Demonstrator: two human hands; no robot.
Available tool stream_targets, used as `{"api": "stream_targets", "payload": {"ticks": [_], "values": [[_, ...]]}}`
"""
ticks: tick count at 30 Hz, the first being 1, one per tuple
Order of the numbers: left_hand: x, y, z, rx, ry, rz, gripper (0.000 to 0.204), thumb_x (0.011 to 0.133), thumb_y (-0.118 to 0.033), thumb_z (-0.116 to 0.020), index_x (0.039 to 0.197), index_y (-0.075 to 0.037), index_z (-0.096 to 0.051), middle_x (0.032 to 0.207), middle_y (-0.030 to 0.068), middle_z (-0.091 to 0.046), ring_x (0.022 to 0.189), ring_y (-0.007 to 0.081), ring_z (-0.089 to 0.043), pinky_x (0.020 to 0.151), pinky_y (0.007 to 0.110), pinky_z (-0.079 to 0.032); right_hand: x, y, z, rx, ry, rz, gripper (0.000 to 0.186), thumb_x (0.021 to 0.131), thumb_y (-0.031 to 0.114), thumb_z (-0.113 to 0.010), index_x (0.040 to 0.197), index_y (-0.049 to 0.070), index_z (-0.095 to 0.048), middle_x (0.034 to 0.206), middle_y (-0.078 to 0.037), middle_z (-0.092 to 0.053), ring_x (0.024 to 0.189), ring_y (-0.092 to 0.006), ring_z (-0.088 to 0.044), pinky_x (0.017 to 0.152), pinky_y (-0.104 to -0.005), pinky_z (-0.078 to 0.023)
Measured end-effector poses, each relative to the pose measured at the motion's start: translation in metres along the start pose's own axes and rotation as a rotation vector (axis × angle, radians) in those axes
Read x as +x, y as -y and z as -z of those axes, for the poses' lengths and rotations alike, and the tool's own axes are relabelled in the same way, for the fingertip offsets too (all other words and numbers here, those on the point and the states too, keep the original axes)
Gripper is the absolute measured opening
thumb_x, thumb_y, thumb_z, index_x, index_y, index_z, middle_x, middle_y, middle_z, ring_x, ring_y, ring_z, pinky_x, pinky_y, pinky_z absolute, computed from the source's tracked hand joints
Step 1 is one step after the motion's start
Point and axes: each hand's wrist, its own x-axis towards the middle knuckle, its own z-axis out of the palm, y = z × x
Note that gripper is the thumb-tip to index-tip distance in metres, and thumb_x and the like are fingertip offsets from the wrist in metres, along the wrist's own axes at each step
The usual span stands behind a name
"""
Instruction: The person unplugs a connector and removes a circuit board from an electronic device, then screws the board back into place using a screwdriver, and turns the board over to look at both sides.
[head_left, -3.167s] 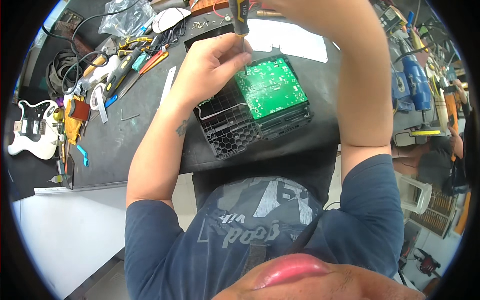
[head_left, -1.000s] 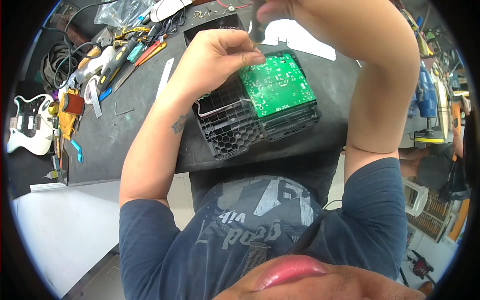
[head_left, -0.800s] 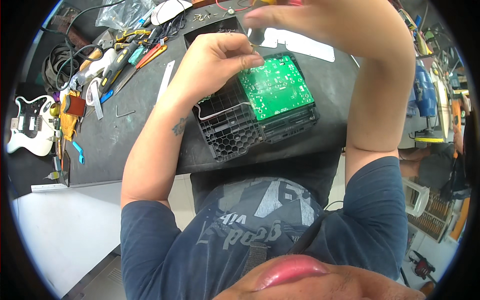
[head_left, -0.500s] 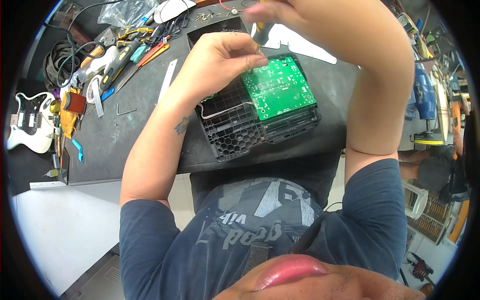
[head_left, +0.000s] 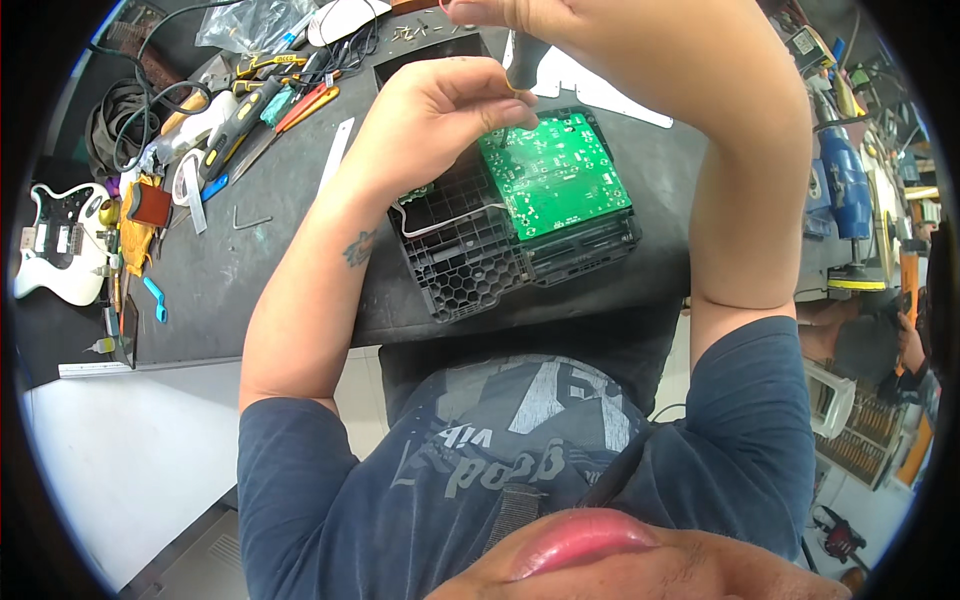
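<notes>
A green circuit board (head_left: 560,180) lies in a black plastic housing (head_left: 470,270) with honeycomb and grid ribs. Over the board's far left corner stands a screwdriver (head_left: 524,62) with a dark handle, its tip pointing down. My right hand (head_left: 545,14) grips the top of that handle from above, partly cut off by the upper edge of the view. With thumb and fingers pinched, my left hand (head_left: 435,112) closes around the screwdriver's lower end beside the board. The tip and whatever it touches are mostly hidden by my left fingers.
Left of the housing lie a hex key (head_left: 252,218), a metal ruler (head_left: 337,155), and a heap of hand tools and cables. A white guitar body (head_left: 62,245) lies at the far left. White flat panels (head_left: 610,95) lie behind the board. A person (head_left: 905,345) is at the right.
My right hand has shifted slightly up and left, turning on the screwdriver handle. My left hand has moved only a little. The board and housing stay in place.
</notes>
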Motion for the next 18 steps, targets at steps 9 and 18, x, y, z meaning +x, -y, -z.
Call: {"api": "stream_targets", "payload": {"ticks": [9,18], "values": [[-0.001,0.003,0.001,0.060,-0.018,0.012,0.015,0.090,-0.006,-0.080,0.102,0.001,-0.073,0.095,0.0024,-0.074,0.093,0.0099,-0.069,0.087,0.026,-0.055,0.002,0.003,0.017,0.640,-0.107,-0.097,0.023,0.090,0.018,-0.072,0.102,0.000,-0.063,0.080,-0.015,-0.064,0.083,-0.0352,-0.064,0.077,-0.0420,-0.051],[0.000,-0.002,-0.001,0.077,-0.018,0.015,0.019,0.092,-0.010,-0.078,0.107,0.000,-0.073,0.095,0.0020,-0.074,0.094,0.0093,-0.069,0.087,0.027,-0.055,0.008,0.005,0.012,0.401,0.075,-0.289,0.024,0.093,0.025,-0.069,0.087,0.003,-0.066,0.077,-0.015,-0.064,0.079,-0.0363,-0.065,0.072,-0.0421,-0.053]]}}
